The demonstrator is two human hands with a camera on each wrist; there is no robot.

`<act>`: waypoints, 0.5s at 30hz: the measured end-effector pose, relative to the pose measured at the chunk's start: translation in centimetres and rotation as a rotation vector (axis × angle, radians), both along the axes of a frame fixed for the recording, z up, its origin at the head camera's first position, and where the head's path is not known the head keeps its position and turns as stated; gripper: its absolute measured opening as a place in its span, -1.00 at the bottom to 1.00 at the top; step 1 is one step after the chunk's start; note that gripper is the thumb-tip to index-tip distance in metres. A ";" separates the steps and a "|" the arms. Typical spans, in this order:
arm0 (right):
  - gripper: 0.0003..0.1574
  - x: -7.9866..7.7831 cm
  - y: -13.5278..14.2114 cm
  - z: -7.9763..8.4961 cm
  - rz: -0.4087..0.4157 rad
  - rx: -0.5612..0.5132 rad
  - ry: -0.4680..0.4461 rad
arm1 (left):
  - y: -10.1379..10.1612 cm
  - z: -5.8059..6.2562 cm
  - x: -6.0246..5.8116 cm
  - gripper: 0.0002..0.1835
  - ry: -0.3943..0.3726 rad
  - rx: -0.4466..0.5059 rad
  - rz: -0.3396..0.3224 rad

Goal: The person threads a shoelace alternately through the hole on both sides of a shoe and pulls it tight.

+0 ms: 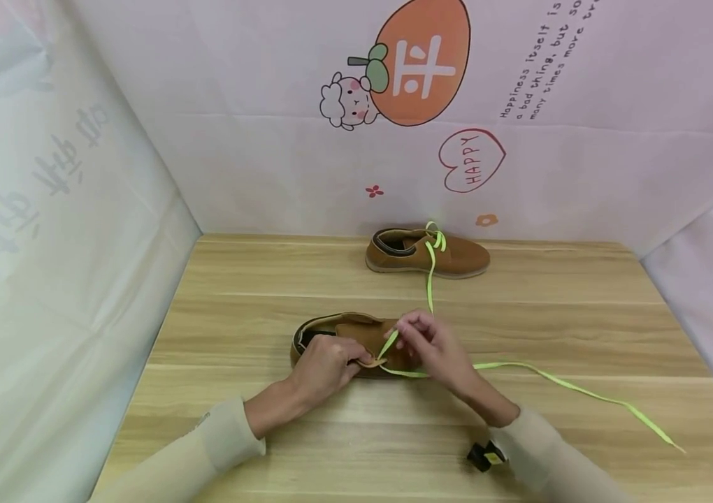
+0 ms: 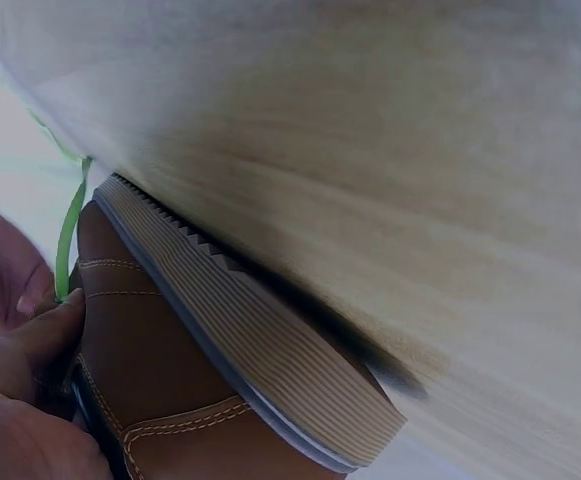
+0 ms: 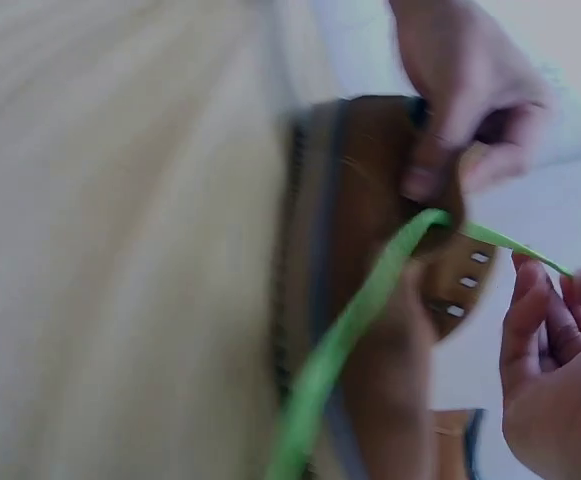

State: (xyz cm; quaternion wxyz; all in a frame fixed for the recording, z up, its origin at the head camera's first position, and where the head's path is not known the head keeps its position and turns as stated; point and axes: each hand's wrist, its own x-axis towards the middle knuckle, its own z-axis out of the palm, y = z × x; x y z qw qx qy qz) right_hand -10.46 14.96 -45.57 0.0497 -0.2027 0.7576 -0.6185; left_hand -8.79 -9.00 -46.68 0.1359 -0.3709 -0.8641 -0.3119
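Note:
A brown leather shoe [image 1: 351, 330] lies on the table, toe to the right. My left hand [image 1: 325, 362] pinches its near eyelet flap [image 1: 374, 362] between thumb and fingers. A flat neon-green shoelace [image 3: 345, 330] passes through that flap. My right hand [image 1: 437, 349] pinches one part of the lace just above the shoe and holds it taut. The lace's other part runs under my right hand and trails across the table to the right. In the right wrist view, punched holes show in the opposite flap [image 3: 455, 285]. The shoe's ribbed sole [image 2: 240, 320] faces the left wrist camera.
A second brown shoe [image 1: 460, 257] with a tied neon-green lace stands at the back, one lace end hanging toward my right hand. A small black object [image 1: 485, 455] with a yellow label is beside my right sleeve. Printed white cloth [image 1: 256, 154] surrounds the wooden table [image 1: 237, 279].

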 end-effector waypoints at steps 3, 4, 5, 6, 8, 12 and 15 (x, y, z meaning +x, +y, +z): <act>-0.77 -0.8 0.7 1.3 0.014 -0.148 -0.005 | 0.0 0.0 -0.1 -0.76 0.004 0.012 0.002; -0.75 -1.0 1.0 1.7 0.016 -0.192 -0.006 | 0.0 0.0 -0.1 -0.76 0.007 0.018 0.000; -0.74 -1.2 1.2 2.1 0.014 -0.233 -0.010 | -0.1 0.0 -0.1 -0.77 0.008 0.025 -0.002; -0.73 -1.4 1.5 2.5 0.008 -0.267 -0.016 | -0.1 0.0 -0.2 -0.77 0.010 0.029 -0.003; -0.74 -1.6 1.9 3.1 -0.010 -0.323 -0.046 | -0.1 0.0 -0.2 -0.77 0.011 0.037 -0.005; -0.80 -2.2 2.9 4.5 -0.040 -0.400 -0.093 | -0.1 -0.2 -0.3 -0.76 0.007 0.036 -0.009; -0.81 -2.5 3.6 5.7 -0.054 -0.446 -0.094 | -0.1 -0.2 -0.2 -0.76 0.008 0.033 -0.009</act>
